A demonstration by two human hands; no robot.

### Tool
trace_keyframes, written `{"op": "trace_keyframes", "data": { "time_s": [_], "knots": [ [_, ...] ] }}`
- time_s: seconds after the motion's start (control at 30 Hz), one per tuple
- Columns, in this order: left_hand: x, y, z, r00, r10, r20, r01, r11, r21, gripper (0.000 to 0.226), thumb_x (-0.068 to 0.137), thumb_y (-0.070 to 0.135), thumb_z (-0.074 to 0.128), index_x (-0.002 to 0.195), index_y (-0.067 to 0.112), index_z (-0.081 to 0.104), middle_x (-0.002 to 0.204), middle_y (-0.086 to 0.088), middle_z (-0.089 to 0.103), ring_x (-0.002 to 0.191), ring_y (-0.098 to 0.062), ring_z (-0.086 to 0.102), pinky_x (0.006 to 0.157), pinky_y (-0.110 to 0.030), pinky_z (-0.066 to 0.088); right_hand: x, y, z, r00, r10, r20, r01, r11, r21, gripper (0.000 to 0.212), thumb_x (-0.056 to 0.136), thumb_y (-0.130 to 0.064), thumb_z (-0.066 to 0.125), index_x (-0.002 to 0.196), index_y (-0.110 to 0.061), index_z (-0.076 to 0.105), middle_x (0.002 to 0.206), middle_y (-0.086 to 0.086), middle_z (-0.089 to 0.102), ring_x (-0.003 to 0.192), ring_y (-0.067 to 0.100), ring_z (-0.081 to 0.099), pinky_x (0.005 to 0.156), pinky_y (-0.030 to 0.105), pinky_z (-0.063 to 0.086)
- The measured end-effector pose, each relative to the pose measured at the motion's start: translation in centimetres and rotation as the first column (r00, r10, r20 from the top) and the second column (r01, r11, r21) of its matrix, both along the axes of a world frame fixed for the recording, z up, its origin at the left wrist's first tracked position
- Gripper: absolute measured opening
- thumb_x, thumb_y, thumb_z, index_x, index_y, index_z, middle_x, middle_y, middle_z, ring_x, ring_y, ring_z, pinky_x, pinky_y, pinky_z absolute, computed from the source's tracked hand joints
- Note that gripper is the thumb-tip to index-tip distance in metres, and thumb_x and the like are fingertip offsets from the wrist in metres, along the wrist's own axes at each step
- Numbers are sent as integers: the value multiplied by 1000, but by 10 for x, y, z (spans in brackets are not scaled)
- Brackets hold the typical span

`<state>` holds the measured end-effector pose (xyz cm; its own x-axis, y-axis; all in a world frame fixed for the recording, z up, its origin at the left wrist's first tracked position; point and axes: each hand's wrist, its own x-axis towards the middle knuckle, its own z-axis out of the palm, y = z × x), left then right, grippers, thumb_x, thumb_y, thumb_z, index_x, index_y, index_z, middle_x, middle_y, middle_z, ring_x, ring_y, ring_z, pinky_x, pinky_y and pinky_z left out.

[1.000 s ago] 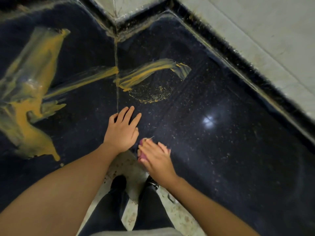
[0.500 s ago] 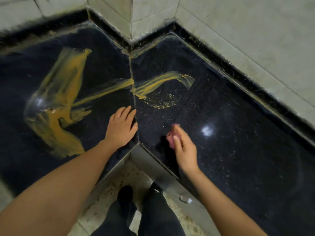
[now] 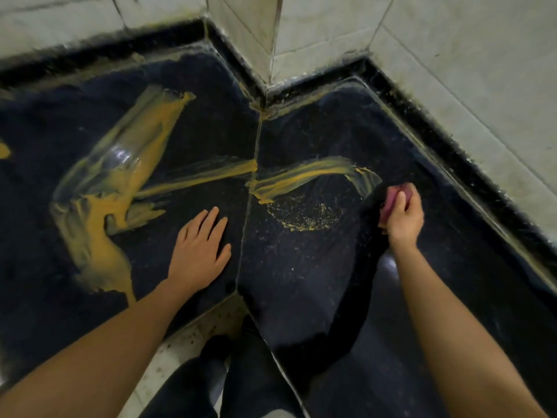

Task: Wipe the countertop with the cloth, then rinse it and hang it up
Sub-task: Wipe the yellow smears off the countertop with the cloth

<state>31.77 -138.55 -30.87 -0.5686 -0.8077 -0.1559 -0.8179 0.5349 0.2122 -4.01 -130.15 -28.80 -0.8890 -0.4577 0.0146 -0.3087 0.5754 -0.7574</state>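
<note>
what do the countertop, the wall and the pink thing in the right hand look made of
Countertop: probably polished black stone, speckled, with a glossy reflection. Wall: pale tiles, grout lines. Cloth: pink, bunched in the right hand; likely soft fabric or sponge.

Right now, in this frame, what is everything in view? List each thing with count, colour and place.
countertop: one, black speckled, L-shaped, filling the corner below the wall.
yellow smears: several, mustard, a big patch on the left slab, streaks running onto the right slab.
dried ring: one, yellowish specks, right slab, below the streaks.
cloth: one, pink, bunched at the streaks' right end.
wall tiles: pale grey, behind the counter.
floor: pale, speckled, bottom centre.
legs: two, dark trousers, bottom centre.
left hand: flat on the left slab.
right hand: grips the cloth.
</note>
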Motion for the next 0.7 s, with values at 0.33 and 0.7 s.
{"op": "trace_keyframes", "data": {
  "time_s": [0.33,0.7],
  "knots": [
    [-3,-2,-5,1000,12,17,-11,999,-42,60,95,48,14,127,9,48,137,-15,47,127,-28,32,95,-41,26,-149,-130,-47,982,190,0,-187,968,169,44,83,-38,42,118,-18,57,118,9,64,111,27,58,100,38,44],
    [-4,0,-3,999,41,5,-41,998,-55,57,85,40,33,126,6,53,137,-17,47,127,-28,30,94,-49,36,-52,-92,-19,799,588,-122,-556,801,223,42,86,-30,39,113,-6,61,119,15,62,114,27,56,96,25,36]
  ]
}}
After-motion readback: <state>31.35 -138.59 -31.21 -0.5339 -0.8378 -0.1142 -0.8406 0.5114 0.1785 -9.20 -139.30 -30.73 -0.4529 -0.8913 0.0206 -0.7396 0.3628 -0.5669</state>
